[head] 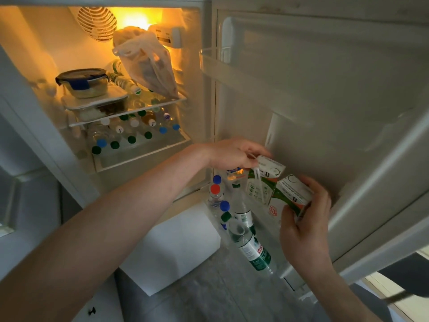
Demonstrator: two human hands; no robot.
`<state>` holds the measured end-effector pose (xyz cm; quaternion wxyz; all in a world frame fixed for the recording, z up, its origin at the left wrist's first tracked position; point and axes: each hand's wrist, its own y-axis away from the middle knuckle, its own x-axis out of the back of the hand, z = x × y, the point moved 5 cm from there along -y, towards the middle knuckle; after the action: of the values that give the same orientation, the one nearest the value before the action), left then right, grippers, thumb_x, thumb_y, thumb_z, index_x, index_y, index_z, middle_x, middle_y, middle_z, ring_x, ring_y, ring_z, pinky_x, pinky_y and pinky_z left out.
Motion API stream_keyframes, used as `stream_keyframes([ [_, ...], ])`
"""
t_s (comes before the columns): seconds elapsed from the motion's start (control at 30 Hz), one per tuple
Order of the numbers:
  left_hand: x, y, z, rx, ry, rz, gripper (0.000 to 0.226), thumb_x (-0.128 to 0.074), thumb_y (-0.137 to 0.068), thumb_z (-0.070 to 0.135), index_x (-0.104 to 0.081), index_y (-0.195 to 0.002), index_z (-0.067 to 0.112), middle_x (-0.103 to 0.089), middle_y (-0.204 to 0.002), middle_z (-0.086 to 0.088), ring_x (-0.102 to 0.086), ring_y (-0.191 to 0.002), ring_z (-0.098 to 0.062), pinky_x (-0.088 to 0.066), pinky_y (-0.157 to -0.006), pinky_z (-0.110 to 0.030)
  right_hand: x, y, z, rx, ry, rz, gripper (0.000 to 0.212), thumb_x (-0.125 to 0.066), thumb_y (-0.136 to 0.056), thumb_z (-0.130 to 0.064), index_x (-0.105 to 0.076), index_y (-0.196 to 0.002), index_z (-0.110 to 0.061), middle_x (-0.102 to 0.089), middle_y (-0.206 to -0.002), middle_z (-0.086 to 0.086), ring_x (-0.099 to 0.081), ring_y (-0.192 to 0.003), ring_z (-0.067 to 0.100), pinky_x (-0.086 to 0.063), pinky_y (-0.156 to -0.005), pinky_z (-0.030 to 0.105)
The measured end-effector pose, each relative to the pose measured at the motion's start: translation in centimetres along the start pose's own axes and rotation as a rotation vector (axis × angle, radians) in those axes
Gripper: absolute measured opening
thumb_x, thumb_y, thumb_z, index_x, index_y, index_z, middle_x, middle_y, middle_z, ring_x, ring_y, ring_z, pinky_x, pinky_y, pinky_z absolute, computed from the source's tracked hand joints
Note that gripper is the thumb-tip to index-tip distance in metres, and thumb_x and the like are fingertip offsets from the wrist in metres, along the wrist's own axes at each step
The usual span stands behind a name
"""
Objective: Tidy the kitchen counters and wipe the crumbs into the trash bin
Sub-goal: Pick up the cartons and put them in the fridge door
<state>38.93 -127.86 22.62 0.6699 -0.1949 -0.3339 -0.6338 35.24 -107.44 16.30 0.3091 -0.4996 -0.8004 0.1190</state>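
The open fridge (111,94) fills the view, its smooth white plastic door (325,101) swung wide above and to the right of both hands. Inside, well up and left of the fingers, glass shelves carry a round lidded container (82,82), a soft crumpled plastic bag (148,63) and rows of capped bottles (132,133).

Just below the fingers, the lower door shelf (287,270) holds clear plastic water bottles (246,235) with green labels, standing tilted and crowded close together.

Two small drink cartons occupy the hands at that shelf. The left hand (234,154) pinches the top of the first carton (264,180) between thumb and curled fingers; a wrapped straw runs down its face. The right hand (304,224) wraps its fingers around the second carton (292,196), thumb on the near side, directly beside the first.

These cartons are rectangular, coated paperboard, white and orange with green print. They look light and fairly stiff, though the walls would likely dent under a hard squeeze and the glossy coating may be a little slippery. Gripping across the broad faces near the middle seems the safest hold for seating them upright beside the bottles.
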Motion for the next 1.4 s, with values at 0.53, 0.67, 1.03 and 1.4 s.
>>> stream_keyframes([
  [0.53, -1.0, 11.6, -6.6, 0.033, 0.232, 0.631, 0.053, -0.050, -0.095, -0.005, -0.065, -0.121, 0.039, -0.065, -0.128, 0.018, -0.058, -0.122, 0.000, -0.047, -0.109, -0.042, -4.5, 3.1, -4.2, -0.009, -0.079, -0.176, 0.063, -0.058, -0.085, 0.010, -0.044, -0.138, -0.023, -0.039, -0.139, -0.007, -0.046, -0.121, 0.005, -0.047, -0.102, 0.033],
  [0.67, -1.2, 17.2, -8.9, 0.084, 0.211, 0.718, 0.056, -0.050, -0.095, -0.007, -0.062, -0.116, 0.044, -0.065, -0.128, 0.012, -0.060, -0.122, -0.009, -0.049, -0.106, -0.049, -6.5, 5.3, -6.6, 0.076, -0.108, -0.216, 0.072, -0.056, -0.085, 0.013, -0.039, -0.145, -0.023, -0.017, -0.159, -0.007, -0.029, -0.143, 0.000, -0.039, -0.115, 0.027],
  [1.03, -2.7, 33.1, -13.1, 0.235, 0.294, 0.934, 0.051, -0.054, -0.096, -0.004, -0.069, -0.110, 0.043, -0.067, -0.121, 0.021, -0.059, -0.121, -0.004, -0.054, -0.101, -0.049, -13.2, 10.6, -12.8, 0.259, -0.103, -0.244, 0.070, -0.060, -0.083, 0.012, -0.048, -0.146, -0.017, -0.005, -0.168, 0.002, -0.004, -0.157, 0.027, -0.032, -0.119, 0.052],
  [1.4, -4.3, 42.5, -13.6, 0.342, 0.277, 1.065, 0.044, -0.052, -0.098, -0.003, -0.067, -0.118, 0.033, -0.065, -0.123, 0.019, -0.059, -0.120, -0.003, -0.053, -0.103, -0.044, -20.1, 14.8, -19.0, 0.177, -0.045, -0.356, 0.085, -0.065, -0.085, 0.000, -0.030, -0.155, -0.033, 0.019, -0.163, -0.023, 0.014, -0.148, -0.009, -0.041, -0.090, -0.002],
])
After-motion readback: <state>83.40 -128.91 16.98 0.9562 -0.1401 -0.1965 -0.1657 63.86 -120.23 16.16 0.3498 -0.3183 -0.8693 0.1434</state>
